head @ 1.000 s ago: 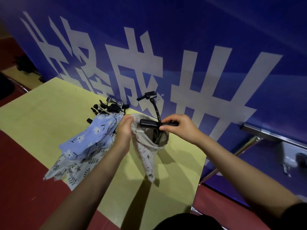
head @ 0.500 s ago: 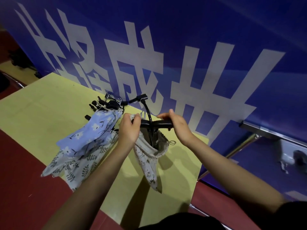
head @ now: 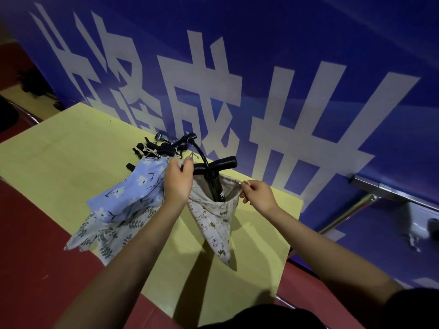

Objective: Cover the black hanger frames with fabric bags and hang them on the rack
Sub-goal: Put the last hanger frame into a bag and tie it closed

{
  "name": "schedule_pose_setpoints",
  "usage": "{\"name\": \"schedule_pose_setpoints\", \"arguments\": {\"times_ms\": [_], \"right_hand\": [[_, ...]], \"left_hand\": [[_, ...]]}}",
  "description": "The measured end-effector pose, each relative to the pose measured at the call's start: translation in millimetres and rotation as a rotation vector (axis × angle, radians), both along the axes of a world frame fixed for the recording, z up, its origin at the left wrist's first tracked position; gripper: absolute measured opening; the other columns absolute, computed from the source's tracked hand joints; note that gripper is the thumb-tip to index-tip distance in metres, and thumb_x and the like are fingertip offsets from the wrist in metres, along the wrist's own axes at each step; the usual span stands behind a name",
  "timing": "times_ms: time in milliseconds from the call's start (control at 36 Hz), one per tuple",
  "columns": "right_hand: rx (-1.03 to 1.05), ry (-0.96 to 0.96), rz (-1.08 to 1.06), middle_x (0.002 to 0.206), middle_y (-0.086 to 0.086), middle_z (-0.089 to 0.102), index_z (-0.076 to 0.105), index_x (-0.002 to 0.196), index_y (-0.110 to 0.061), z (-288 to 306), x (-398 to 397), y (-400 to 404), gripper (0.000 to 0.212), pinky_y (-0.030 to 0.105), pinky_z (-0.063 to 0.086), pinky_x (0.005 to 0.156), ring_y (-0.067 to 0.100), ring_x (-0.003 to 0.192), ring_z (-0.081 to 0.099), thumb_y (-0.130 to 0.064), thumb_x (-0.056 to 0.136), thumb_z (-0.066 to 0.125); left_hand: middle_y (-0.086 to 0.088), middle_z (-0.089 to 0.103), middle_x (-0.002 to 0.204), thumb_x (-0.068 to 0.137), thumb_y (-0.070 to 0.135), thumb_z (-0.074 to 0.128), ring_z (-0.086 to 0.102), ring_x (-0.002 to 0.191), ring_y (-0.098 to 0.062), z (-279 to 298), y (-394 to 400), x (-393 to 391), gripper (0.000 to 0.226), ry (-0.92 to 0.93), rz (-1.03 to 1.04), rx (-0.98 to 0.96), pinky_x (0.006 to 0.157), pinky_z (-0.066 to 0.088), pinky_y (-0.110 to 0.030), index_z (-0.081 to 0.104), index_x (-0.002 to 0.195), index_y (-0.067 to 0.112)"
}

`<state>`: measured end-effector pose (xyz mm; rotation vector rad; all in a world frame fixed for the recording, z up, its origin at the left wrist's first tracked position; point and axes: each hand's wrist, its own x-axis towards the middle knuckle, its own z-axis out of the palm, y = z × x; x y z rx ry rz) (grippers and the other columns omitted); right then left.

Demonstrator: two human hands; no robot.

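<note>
While the black hanger frame [head: 209,166] stands partly sunk in the animal-print drawstring bag [head: 215,219], 2 hands work the bag's mouth above the yellow table [head: 59,148].

Item 1, left hand [head: 178,184]: fingers curled over the left end of the frame's crossbar and, as far as can be told, the bag's rim beside it.

Item 2, right hand [head: 257,195]: thumb and fingers pinched on the right edge of the gathered rim, or on its cord; which of the 2 is too small to tell.

Item 3, frame: stem down inside the bag, crossbar and curved hook neck above the rim, right end of the crossbar bare.

Item 4, finished stock: blue floral bag [head: 133,188] over a leaf-print bag [head: 111,233], lying on the table just left of the work, black hook ends [head: 161,147] bunched at their top.

Item 5, metal rail [head: 389,193]: at right, well apart, probably the rack.

Handling note, as a judgement: the step in hand is drawing the mouth up over the crossbar. Stretch the rim wide with the right hand, pass it over the bare right end first, keep the left grip steady so the frame does not tip, then pull the cord snug round the neck. Hanging is not yet done.
</note>
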<state>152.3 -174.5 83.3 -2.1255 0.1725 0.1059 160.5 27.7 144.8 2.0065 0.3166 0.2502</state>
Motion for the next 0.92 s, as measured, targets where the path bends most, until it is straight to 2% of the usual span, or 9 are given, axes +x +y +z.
{"name": "schedule_pose_setpoints", "arguments": {"times_ms": [139, 278, 389, 472, 556, 583, 639, 722, 917], "right_hand": [[-0.054, -0.102, -0.005, 0.061, -0.011, 0.06, 0.067, 0.077, -0.017, 16.4, 5.5, -0.8, 0.028, 0.014, 0.036, 0.05, 0.003, 0.053, 0.054, -0.022, 0.098, 0.05], [-0.102, -0.143, 0.186, 0.068, -0.015, 0.062, 0.073, 0.089, -0.012, 35.9, 3.0, -0.1, 0.028, 0.013, 0.039, 0.057, 0.005, 0.063, 0.058, -0.018, 0.099, 0.048], [0.172, -0.068, 0.219, 0.085, -0.005, 0.068, 0.074, 0.092, -0.014, 47.1, -1.2, 0.6, 0.027, 0.017, 0.046, 0.063, 0.002, 0.074, 0.059, -0.016, 0.1, 0.048], [0.323, -0.012, 0.186, 0.103, 0.004, 0.067, 0.075, 0.098, -0.009, 58.3, -1.8, 4.6, 0.027, 0.019, 0.047, 0.077, 0.01, 0.092, 0.06, -0.016, 0.098, 0.049], [0.538, 0.076, 0.127, 0.093, 0.012, 0.067, 0.073, 0.093, -0.003, 68.1, -1.8, 12.6, 0.028, 0.028, 0.046, 0.082, 0.021, 0.09, 0.057, -0.01, 0.097, 0.047], [0.589, 0.101, 0.106, 0.088, 0.009, 0.067, 0.072, 0.087, -0.006, 70.5, -2.0, 15.8, 0.029, 0.031, 0.045, 0.084, 0.022, 0.09, 0.056, -0.008, 0.097, 0.045], [0.637, 0.136, 0.047, 0.087, 0.003, 0.065, 0.071, 0.085, -0.01, 73.9, -1.4, 20.8, 0.03, 0.035, 0.046, 0.089, 0.021, 0.09, 0.055, -0.007, 0.097, 0.044], [0.722, 0.145, -0.009, 0.079, 0.001, 0.056, 0.069, 0.091, -0.007, 82.6, -1.2, 25.1, 0.026, 0.024, 0.045, 0.073, 0.014, 0.077, 0.051, -0.009, 0.097, 0.044], [0.623, 0.145, -0.044, 0.073, -0.003, 0.053, 0.064, 0.091, -0.009, 88.3, -9.7, 28.7, 0.028, 0.026, 0.041, 0.069, 0.01, 0.068, 0.05, -0.026, 0.097, 0.044]], "left_hand": [[0.001, 0.029, 0.068, 0.098, 0.035, 0.044, 0.027, 0.059, -0.016, -0.4, 5.9, 8.2, 0.038, 0.008, 0.023, 0.079, 0.057, 0.022, -0.036, 0.025, 0.068, 0.02], [0.001, 0.031, 0.067, 0.097, 0.035, 0.047, 0.029, 0.059, -0.017, -0.4, 9.0, 13.7, 0.038, -0.001, 0.036, 0.034, 0.061, 0.027, -0.036, 0.027, 0.069, 0.019], [-0.005, 0.039, 0.071, 0.091, 0.043, 0.049, 0.038, 0.065, -0.024, -5.0, 10.5, 18.6, 0.036, 0.047, 0.057, -0.045, 0.063, 0.033, -0.036, 0.035, 0.074, 0.014], [-0.009, 0.052, 0.093, 0.09, 0.055, 0.048, 0.055, 0.092, -0.034, -6.7, 6.6, 18.0, 0.052, 0.137, 0.009, -0.145, 0.076, 0.04, -0.039, 0.05, 0.114, 0.008], [-0.012, 0.049, 0.135, 0.093, 0.055, 0.051, 0.044, 0.129, -0.029, -8.5, -3.9, 16.0, 0.076, 0.185, -0.028, -0.177, 0.1, 0.037, -0.04, 0.029, 0.146, 0.006], [-0.014, 0.052, 0.132, 0.09, 0.058, 0.054, 0.049, 0.124, -0.03, -8.7, -7.1, 15.9, 0.076, 0.178, -0.04, -0.199, 0.097, 0.041, -0.041, 0.033, 0.144, 0.008], [-0.012, 0.059, 0.094, 0.085, 0.056, 0.062, 0.058, 0.091, -0.028, -10.1, -12.9, 16.4, 0.052, 0.135, -0.058, -0.25, 0.074, 0.045, -0.038, 0.051, 0.109, 0.011], [0.003, 0.046, 0.068, 0.085, 0.047, 0.067, 0.047, 0.061, -0.015, -11.8, -22.6, 13.3, 0.039, 0.086, -0.065, -0.298, 0.056, 0.036, -0.03, 0.041, 0.076, 0.019], [-0.002, 0.049, 0.078, 0.083, 0.032, 0.058, 0.048, 0.071, -0.02, -12.0, -33.0, 12.5, 0.022, 0.109, -0.049, -0.329, 0.066, 0.039, -0.035, 0.049, 0.089, 0.013]]}}
